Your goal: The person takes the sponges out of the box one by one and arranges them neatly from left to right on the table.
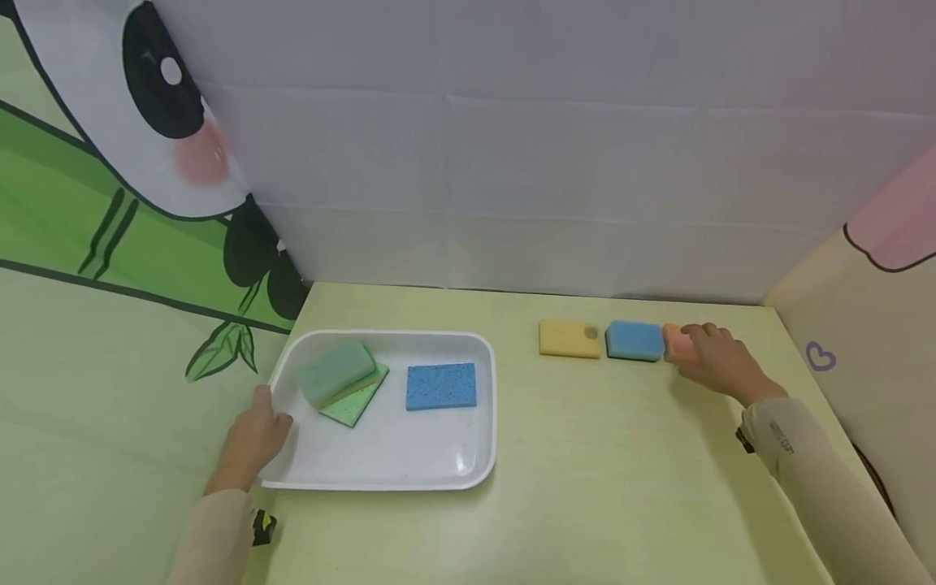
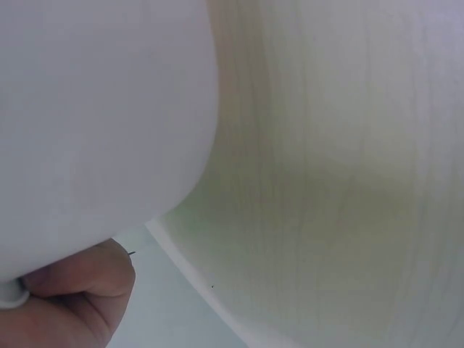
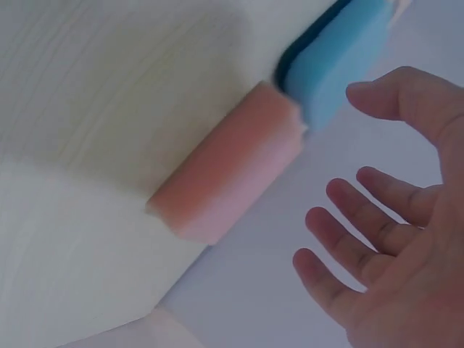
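A white tray [image 1: 380, 455] stands at the left of the table, its left rim gripped by my left hand [image 1: 253, 435]. In the left wrist view, the thumb and a finger [image 2: 83, 272] pinch that rim. Inside the tray lie two overlapping green sponges [image 1: 336, 371] and a flat blue sponge [image 1: 441, 386]. My right hand [image 1: 720, 361] is over the orange sponge [image 1: 677, 344] and partly covers it in the head view. The right wrist view shows its fingers spread, apart from the orange sponge [image 3: 228, 167].
Left of the orange sponge, a thick blue sponge [image 1: 634, 340] and a yellow sponge [image 1: 569, 339] with a dark spot continue the row. White sheeting [image 1: 512, 179] rises behind the table [image 1: 556, 487]. Printed side walls flank it.
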The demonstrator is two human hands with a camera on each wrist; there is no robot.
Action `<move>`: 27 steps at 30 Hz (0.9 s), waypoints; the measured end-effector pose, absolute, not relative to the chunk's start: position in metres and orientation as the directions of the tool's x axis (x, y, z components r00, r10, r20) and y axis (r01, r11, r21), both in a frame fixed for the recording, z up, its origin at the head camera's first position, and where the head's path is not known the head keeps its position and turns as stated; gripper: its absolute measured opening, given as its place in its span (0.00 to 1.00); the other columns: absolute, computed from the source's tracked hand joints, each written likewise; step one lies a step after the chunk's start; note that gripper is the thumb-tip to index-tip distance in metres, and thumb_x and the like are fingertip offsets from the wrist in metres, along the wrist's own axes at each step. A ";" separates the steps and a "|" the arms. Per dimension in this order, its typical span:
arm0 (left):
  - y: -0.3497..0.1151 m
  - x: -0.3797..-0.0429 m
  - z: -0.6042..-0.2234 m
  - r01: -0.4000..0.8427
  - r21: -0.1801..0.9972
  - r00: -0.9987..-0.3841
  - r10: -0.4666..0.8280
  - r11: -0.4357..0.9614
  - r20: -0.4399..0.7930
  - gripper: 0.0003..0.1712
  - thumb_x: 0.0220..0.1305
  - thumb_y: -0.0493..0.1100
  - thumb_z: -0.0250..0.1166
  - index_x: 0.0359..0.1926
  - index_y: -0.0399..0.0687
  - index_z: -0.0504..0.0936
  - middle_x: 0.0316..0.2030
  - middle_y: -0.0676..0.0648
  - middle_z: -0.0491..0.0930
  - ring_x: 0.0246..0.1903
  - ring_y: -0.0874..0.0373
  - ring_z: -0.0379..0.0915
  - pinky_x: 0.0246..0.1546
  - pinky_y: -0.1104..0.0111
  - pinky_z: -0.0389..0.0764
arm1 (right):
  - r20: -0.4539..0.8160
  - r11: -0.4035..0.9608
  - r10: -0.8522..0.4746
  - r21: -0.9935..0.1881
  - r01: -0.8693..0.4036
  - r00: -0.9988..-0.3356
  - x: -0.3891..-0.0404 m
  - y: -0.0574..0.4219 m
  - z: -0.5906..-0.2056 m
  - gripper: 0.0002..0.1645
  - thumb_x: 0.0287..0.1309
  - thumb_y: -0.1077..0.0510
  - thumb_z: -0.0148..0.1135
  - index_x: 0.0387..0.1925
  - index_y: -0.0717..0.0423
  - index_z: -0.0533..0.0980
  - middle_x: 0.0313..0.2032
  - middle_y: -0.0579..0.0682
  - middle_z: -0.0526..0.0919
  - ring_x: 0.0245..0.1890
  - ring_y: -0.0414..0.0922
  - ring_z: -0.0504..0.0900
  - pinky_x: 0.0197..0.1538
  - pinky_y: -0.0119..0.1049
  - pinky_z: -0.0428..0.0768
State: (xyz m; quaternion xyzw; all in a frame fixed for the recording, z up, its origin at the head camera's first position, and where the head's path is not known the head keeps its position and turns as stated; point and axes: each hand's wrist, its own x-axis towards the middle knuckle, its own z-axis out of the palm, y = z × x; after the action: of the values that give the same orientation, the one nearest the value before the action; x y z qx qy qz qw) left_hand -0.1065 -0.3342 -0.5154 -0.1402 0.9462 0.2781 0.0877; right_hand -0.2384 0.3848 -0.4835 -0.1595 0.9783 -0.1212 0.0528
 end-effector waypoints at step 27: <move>-0.325 -0.109 -0.515 -0.329 0.486 -0.940 -0.229 0.809 -0.254 0.30 0.70 0.39 0.49 0.65 0.27 0.49 0.48 0.17 0.70 0.36 0.35 0.77 0.28 0.51 0.77 | 0.042 0.876 -0.396 -0.281 -0.391 -0.917 -0.193 0.338 -0.468 0.34 0.59 0.58 0.69 0.61 0.74 0.68 0.56 0.74 0.72 0.52 0.69 0.74 0.49 0.63 0.74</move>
State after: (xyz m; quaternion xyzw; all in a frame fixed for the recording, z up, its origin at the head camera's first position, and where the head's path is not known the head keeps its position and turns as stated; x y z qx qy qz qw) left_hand -0.1089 -0.3255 -0.5148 -0.1475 0.9467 0.2712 0.0918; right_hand -0.1932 0.3383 -0.4680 -0.2030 0.9686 -0.1434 0.0086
